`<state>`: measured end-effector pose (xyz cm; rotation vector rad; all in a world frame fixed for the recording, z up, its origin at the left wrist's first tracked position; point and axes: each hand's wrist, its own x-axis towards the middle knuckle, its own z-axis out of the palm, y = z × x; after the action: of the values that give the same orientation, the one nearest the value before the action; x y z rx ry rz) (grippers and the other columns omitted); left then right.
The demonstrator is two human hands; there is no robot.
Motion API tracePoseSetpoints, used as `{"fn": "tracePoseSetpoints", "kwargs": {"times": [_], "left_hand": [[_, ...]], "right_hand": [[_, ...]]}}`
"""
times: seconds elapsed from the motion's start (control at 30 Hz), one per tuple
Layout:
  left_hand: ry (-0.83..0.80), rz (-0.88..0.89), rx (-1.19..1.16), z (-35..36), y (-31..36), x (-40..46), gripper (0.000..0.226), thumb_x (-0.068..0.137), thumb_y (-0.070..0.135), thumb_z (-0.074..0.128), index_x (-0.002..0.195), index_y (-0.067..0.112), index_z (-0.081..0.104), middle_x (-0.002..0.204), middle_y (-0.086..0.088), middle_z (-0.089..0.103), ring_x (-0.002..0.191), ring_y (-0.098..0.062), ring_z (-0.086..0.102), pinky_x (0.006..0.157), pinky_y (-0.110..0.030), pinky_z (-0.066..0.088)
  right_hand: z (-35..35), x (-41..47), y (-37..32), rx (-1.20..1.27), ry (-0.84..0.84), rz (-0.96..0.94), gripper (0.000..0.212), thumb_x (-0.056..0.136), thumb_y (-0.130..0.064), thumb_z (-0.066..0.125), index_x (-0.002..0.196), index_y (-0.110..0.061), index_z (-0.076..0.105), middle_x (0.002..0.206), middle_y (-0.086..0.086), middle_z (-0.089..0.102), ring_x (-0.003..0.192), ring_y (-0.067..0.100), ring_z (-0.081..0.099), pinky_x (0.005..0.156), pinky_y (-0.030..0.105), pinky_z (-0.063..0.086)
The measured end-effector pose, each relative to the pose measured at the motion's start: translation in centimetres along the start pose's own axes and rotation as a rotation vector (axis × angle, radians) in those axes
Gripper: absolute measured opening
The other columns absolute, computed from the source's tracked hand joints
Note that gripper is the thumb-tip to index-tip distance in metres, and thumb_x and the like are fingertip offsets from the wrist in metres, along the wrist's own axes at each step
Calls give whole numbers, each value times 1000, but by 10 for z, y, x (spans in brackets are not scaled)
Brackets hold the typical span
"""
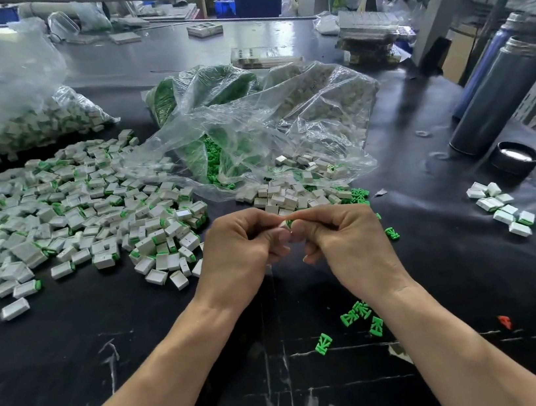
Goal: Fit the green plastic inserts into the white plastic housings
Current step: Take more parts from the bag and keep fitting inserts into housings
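Wide black bench below us, and across its left side spreads the big pile of white housings, many already showing green at one end, so plenty of the job looks done. Behind that, a clear bag lies open at centre, green inserts spilling from its mouth, with a smaller heap of bare housings just in front. A flask stands far right, its cap beside it. Now the hands, meeting at mid-bench above the surface: the left hand has its fingers curled, pinching a housing, only a white corner of it peeking out; the right hand is curled in against it, fingertips pinching an insert, a mere sliver of green showing. This looks like the fitting step itself, insert going into housing. How far it is seated, I cannot tell. Next call: press it squarely home, drop the piece on the pile, then reach for one of the loose inserts lying near the right wrist.
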<state>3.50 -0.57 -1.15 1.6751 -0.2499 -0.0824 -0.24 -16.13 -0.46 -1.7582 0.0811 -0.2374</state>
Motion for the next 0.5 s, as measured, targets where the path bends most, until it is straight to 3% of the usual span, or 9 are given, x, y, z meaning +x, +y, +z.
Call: {"fn": "tracePoseSetpoints", "kwargs": {"times": [0.17, 0.37, 0.5], "left_hand": [[18, 29, -18, -2, -1, 0, 21, 88, 5, 77, 80, 25, 77, 76, -1, 77, 69, -16, 73, 64, -28, 61], [12, 67, -22, -1, 0, 3, 11, 86, 14, 81, 85, 24, 76, 82, 4, 77, 80, -10, 71, 74, -17, 53], [-119, 67, -148, 3, 2, -2, 5, 88, 13, 79, 91, 13, 74, 69, -16, 69, 62, -29, 65, 71, -39, 57]], "right_hand": [[2, 1, 0, 74, 15, 73, 20, 106, -12, 58, 98, -15, 76, 72, 0, 72, 57, 10, 59, 51, 27, 56], [7, 1, -4, 173, -64, 204, 55, 107, -49, 44, 89, -5, 71, 71, 11, 71, 55, 27, 53, 38, 30, 42], [12, -3, -5, 151, -138, 243, 77, 105, -65, 33, 74, -6, 71, 65, 9, 67, 49, 21, 52, 38, 28, 37]]}}
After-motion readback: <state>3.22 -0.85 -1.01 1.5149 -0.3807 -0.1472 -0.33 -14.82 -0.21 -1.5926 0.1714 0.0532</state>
